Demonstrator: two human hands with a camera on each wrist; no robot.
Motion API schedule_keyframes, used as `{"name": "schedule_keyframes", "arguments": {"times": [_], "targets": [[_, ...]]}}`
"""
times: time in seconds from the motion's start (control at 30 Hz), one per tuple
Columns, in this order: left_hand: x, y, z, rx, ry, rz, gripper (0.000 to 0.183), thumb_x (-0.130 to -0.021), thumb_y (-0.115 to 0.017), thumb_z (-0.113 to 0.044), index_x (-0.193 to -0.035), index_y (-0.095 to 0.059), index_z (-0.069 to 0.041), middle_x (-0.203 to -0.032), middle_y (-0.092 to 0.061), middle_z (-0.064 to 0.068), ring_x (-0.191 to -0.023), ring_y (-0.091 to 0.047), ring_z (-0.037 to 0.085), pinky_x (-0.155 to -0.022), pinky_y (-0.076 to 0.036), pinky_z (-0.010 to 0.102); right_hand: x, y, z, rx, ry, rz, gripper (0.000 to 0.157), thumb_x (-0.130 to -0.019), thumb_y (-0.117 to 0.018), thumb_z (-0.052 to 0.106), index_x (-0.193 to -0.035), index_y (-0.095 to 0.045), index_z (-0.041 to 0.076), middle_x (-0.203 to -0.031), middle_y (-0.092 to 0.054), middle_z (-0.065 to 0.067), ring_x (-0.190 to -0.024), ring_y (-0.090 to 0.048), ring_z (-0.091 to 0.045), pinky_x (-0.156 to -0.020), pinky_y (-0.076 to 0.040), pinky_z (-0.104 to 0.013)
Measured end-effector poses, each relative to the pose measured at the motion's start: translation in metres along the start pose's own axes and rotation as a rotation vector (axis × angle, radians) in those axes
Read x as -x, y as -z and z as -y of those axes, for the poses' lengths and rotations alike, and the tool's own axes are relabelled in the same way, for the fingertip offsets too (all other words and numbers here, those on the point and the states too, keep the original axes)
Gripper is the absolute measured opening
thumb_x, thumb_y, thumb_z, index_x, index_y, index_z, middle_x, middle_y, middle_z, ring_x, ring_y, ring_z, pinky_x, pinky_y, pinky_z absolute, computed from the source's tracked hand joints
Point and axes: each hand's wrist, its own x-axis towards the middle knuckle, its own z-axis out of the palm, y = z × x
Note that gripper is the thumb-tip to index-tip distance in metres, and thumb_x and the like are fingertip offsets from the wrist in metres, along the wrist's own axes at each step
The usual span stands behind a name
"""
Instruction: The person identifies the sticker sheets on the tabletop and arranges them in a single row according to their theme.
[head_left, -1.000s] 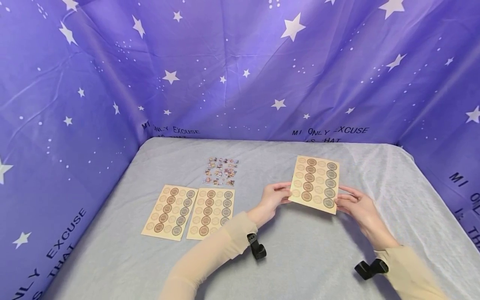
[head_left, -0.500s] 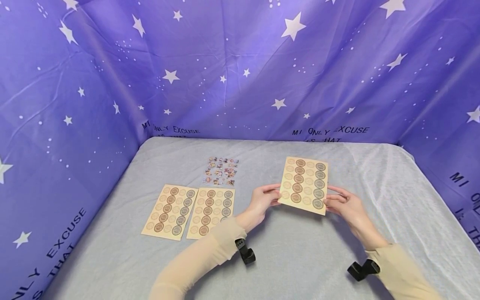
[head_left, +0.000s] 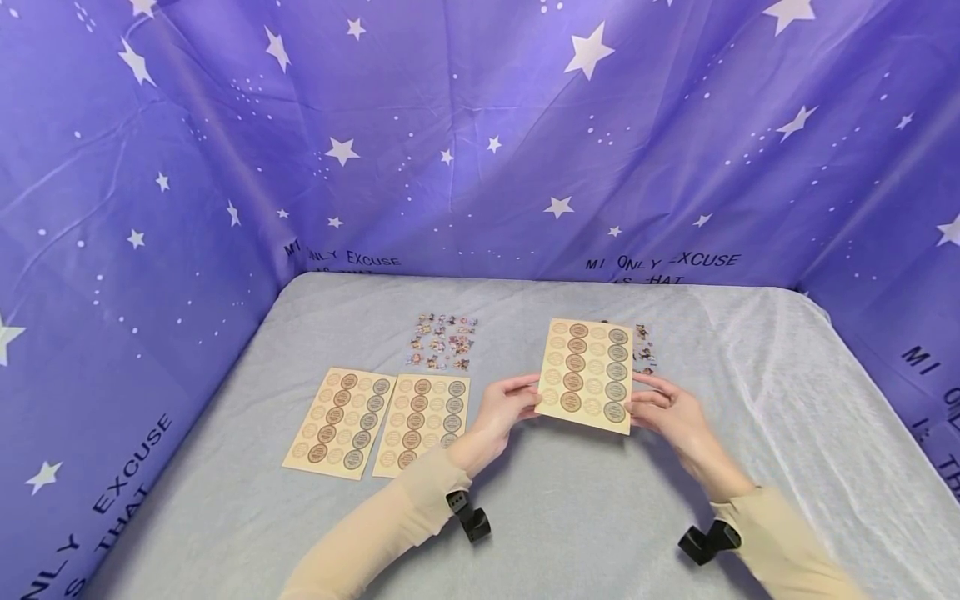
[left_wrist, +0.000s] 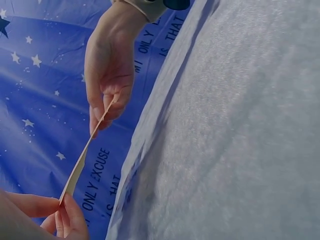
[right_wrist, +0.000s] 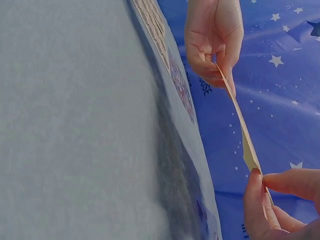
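Both hands hold a cream sheet of round stickers point(head_left: 585, 375) above the table, tilted toward the head camera. My left hand point(head_left: 498, 417) pinches its left edge, and my right hand point(head_left: 675, 425) pinches the right edge. Seen nearly edge-on in the left wrist view, the sheet point(left_wrist: 80, 162) spans between thumbs and fingers, a little bowed. Behind it on the table a clear sheet of small figure stickers point(head_left: 643, 357) peeks out at the right, mostly hidden. Two like cream sticker sheets, one at the far left point(head_left: 337, 425) and one beside it point(head_left: 416, 421), lie flat.
Another clear figure sticker sheet point(head_left: 442, 342) lies behind the flat cream sheets. A grey cloth covers the table point(head_left: 585, 517). Purple star-printed curtains point(head_left: 450, 125) close in the back and sides. Black straps with small devices hang at both wrists.
Both hands have carried the held sticker sheet leftward and slightly nearer. Part of the clear figure sticker sheet behind it has come into view at its right. The flat sheets have stayed put.
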Motion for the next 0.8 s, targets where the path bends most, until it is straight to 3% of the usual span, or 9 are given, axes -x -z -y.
{"name": "schedule_keyframes", "arguments": {"times": [0.43, 0.8], "targets": [[0.013, 0.02, 0.002, -0.031, 0.003, 0.005, 0.037, -0.076, -0.057, 0.01, -0.114, -0.056, 0.006, -0.074, -0.057, 0.001, -0.062, -0.057, 0.007, -0.065, -0.053, 0.027, 0.002, -0.02, -0.004, 0.008, -0.036, 0.033, 0.078, -0.057, -0.08, 0.024, -0.124, -0.045, 0.002, -0.081, -0.066, -0.002, -0.075, -0.064, -0.015, -0.071, -0.052, -0.032], [0.023, 0.038, 0.006, -0.065, -0.001, 0.013, 0.04, -0.075, -0.055, 0.01, -0.115, -0.054, 0.006, -0.073, -0.057, -0.001, -0.064, -0.057, 0.007, -0.065, -0.054, 0.029, 0.009, -0.037, -0.005, 0.025, -0.089, 0.065, 0.088, -0.058, -0.079, 0.022, -0.128, -0.035, -0.006, -0.081, -0.066, -0.003, -0.075, -0.064, -0.017, -0.072, -0.052, -0.034]]}}
